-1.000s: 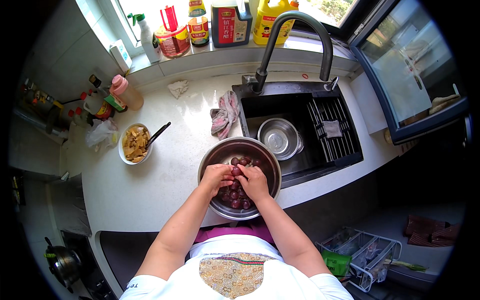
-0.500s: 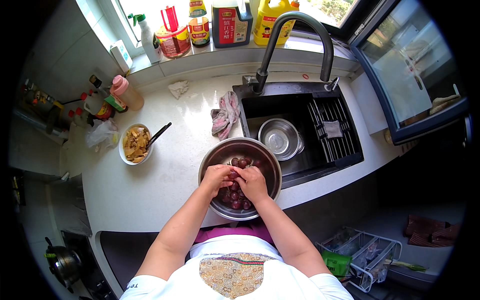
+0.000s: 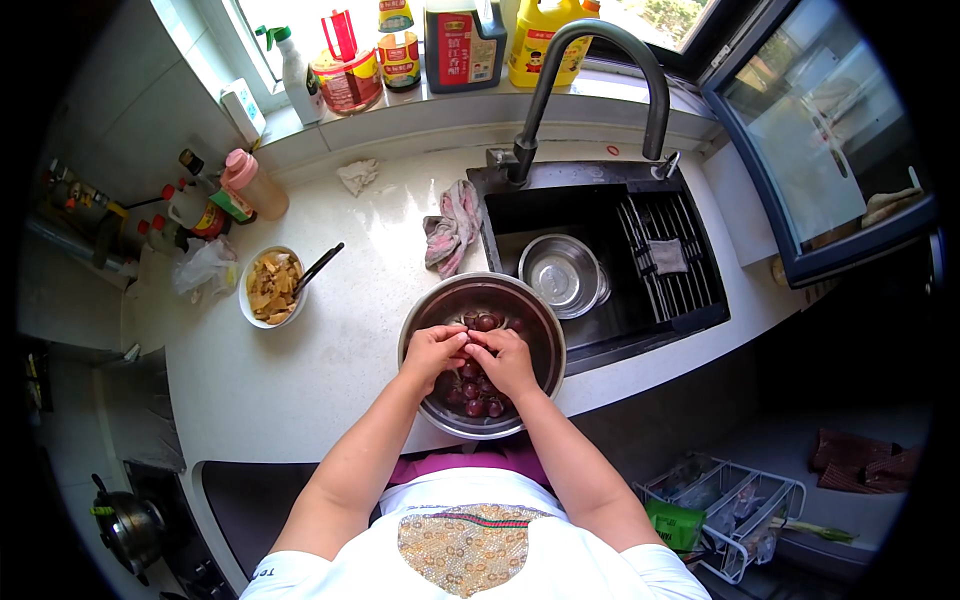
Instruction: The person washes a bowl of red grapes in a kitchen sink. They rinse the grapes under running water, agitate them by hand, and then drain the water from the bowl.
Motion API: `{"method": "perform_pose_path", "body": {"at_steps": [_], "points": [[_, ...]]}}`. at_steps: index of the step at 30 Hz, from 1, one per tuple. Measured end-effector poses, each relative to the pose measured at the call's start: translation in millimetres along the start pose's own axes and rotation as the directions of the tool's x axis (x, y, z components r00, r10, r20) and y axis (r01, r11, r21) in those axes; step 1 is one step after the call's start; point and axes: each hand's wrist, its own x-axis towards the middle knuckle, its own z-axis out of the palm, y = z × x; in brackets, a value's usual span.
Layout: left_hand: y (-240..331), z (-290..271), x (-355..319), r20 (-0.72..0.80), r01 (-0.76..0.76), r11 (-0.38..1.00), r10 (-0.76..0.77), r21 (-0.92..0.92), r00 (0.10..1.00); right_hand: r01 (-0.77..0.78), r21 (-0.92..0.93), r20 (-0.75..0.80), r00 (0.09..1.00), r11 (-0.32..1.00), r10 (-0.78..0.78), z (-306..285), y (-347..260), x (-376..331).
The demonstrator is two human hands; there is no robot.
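We see dark red-purple, round grapes [image 3: 472, 390] clustered in a wide, round, silver metal bowl [image 3: 542, 340], which stands at the front edge of the white tabletop [image 3: 330, 370] and, from our view, covers the near left corner of the black rectangular sink [image 3: 625, 335]. Our left hand [image 3: 432, 355] and right hand [image 3: 506, 358] meet over the middle of the bowl, fingers bent, thumbs and fingertips drawn almost together. We cannot tell whether a grape is pinched between them, as the fingers cover that spot. The loose grapes lie just below and between the fingers, toward the bowl's near side, with a few more beyond the fingertips toward its far side.

A round silver metal pot [image 3: 560, 280] sits inside the sink by its left wall, and a crumpled pink-and-grey cloth [image 3: 452, 228] lies along the sink's left edge. Toward the tabletop's left edge, we have a round white bowl [image 3: 272, 324] of brownish food pieces.
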Motion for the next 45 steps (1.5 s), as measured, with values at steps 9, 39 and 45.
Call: {"method": "perform_pose_path", "body": {"at_steps": [9,39,45], "points": [[-3,2,2,-0.037,-0.027,0.999,0.028,0.031,0.999,-0.118,0.088,0.034,0.993,0.989,0.116,-1,1,2],[-15,13,19,-0.162,-0.035,0.698,0.214,0.715,0.963,-0.092,-0.550,-0.045,0.996,0.830,0.080,5,-11,-11],[-10,12,6,-0.097,0.044,0.982,-0.026,0.183,0.995,-0.227,-0.049,-0.091,0.971,0.973,0.222,5,15,-5]]}}
